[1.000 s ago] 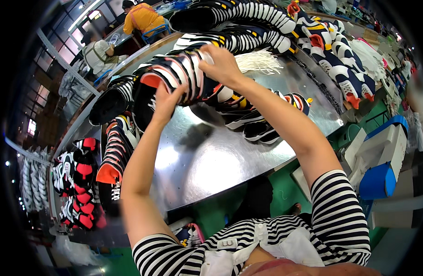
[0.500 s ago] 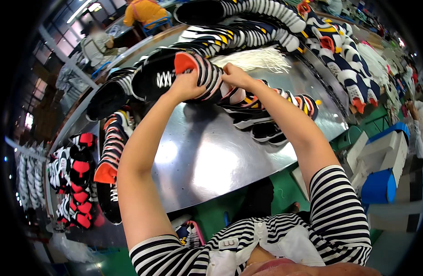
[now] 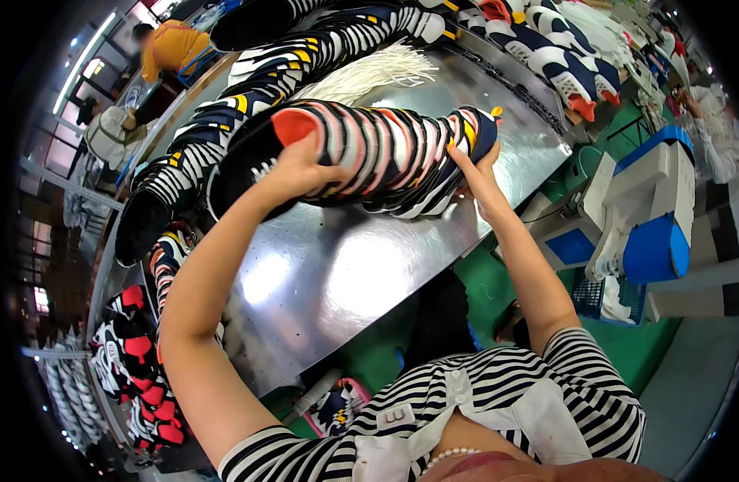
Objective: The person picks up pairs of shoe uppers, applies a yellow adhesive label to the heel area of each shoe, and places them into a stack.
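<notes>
A footwear workshop, shown by nested shoe uppers (image 3: 385, 149) spanning from left hand (image 3: 299, 170) to right hand (image 3: 480, 170) over a metal worktable (image 3: 369, 269). Beyond the hands lie white cords (image 3: 377, 72) and a further row of uppers (image 3: 273, 76); far beyond the left hand, a worker in orange (image 3: 177, 50) sits. Right of the right hand stands white-and-blue equipment (image 3: 657, 181).
</notes>
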Demonstrator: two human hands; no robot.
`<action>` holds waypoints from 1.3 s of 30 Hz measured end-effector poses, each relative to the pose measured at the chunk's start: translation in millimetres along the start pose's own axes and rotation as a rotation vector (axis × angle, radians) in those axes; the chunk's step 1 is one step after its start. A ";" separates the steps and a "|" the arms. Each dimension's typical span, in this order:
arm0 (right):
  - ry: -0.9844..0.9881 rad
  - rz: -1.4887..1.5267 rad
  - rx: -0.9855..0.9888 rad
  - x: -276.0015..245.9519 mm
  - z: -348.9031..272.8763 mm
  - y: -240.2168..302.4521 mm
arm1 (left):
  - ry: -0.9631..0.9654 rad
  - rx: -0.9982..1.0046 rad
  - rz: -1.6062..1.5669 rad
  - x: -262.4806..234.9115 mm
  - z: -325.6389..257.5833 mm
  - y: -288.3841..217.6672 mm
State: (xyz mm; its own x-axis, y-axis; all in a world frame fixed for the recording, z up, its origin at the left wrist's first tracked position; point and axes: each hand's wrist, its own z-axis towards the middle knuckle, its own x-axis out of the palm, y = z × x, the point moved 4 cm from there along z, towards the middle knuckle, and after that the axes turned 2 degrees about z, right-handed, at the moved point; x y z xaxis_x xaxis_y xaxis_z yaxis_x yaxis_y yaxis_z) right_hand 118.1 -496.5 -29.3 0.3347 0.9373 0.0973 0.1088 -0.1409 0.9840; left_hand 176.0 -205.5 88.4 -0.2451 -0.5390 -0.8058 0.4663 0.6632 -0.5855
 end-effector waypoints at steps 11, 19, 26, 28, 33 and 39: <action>0.104 0.431 0.027 -136.2 -84.4 2.1 | 0.347 -0.594 -1.039 101.3 -98.6 -171.3; 0.178 0.674 0.565 -293.8 -214.9 -162.1 | 0.930 -0.850 -1.290 317.0 -173.5 -267.1; 0.205 0.498 0.474 -330.1 -227.3 -277.8 | 0.802 -0.889 -1.093 438.6 -179.1 -313.9; 0.174 0.319 0.528 -355.6 -232.7 -274.4 | 0.687 -0.851 -1.004 441.4 -171.9 -328.8; 0.114 0.406 0.610 -386.3 -272.8 -241.5 | 0.514 -0.716 -0.841 506.8 -166.5 -318.3; 0.288 -0.082 0.771 -388.6 -283.5 -115.6 | 0.378 -0.357 -0.367 541.8 -150.8 -319.2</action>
State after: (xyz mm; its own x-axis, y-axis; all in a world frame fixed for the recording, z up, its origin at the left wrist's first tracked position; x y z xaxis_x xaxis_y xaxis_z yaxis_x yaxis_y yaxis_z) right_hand -289.9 -754.0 -138.5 0.0558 0.9843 0.1675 0.7691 -0.1494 0.6214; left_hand -233.8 -630.9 -174.7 -0.6491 -0.5867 -0.4842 -0.0013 0.6373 -0.7706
